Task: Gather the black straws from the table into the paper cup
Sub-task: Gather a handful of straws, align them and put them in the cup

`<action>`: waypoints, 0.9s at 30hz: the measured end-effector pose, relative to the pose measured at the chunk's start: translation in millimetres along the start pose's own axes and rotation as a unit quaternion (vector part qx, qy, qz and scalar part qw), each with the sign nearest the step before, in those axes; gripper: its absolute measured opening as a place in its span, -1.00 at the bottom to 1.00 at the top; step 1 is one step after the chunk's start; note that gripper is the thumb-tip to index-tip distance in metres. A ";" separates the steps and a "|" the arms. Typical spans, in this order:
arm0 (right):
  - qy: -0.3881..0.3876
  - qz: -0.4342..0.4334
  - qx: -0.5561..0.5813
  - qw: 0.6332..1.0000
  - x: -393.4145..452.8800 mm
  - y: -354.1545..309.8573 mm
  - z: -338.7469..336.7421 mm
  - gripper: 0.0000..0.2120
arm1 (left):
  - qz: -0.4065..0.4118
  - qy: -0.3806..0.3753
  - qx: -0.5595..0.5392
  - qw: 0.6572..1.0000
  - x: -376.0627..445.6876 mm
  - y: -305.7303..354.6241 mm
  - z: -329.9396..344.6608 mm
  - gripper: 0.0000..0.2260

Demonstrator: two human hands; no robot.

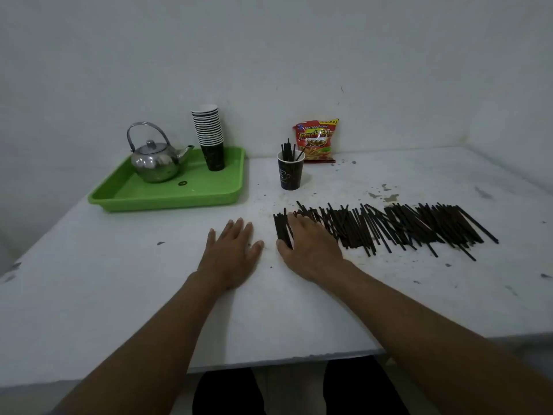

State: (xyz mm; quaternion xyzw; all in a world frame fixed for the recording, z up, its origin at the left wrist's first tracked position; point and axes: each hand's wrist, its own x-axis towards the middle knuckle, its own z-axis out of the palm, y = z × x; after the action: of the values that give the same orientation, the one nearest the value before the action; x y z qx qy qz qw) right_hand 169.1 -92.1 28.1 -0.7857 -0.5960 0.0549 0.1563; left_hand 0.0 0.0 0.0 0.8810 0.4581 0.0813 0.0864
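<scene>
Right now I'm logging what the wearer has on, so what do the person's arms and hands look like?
Both forearms are bare, with no sleeves in view. The left hand and right hand wear no gloves, and no rings, watch or bracelet show on them. Below the table edge, dark clothing covers the legs.

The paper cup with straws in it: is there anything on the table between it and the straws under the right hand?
Nothing visible. The paper cup stands behind the left end of the straws, where the right hand rests on them, with only bare table between.
</scene>
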 end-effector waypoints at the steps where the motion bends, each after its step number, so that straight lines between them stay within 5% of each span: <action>1: 0.005 -0.009 0.003 1.000 0.5 0.6 0.0 -0.34 | 0.001 -0.002 0.009 1.000 0.1 -1.5 0.8 -0.39; 7: 0.047 0.013 -0.011 0.999 0.2 -0.2 -6.5 -0.47 | 0.005 0.002 0.012 1.000 -0.6 -3.1 4.9 -0.39; 13: 0.014 0.042 -0.028 0.999 10.1 -9.3 -20.2 -0.84 | 0.002 0.008 0.012 1.000 -1.4 -1.9 3.8 -0.40; 27: -0.126 0.114 -0.044 0.984 59.5 -25.8 -52.0 -0.74 | 0.003 0.022 -0.002 1.000 -2.5 -1.8 5.3 -0.41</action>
State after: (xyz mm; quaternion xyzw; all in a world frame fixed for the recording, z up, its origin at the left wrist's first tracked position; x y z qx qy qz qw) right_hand 176.4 -38.5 91.2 -0.8415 -0.5190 0.1448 0.0380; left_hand -1.7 -1.4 -5.7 0.8800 0.4574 0.1014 0.0778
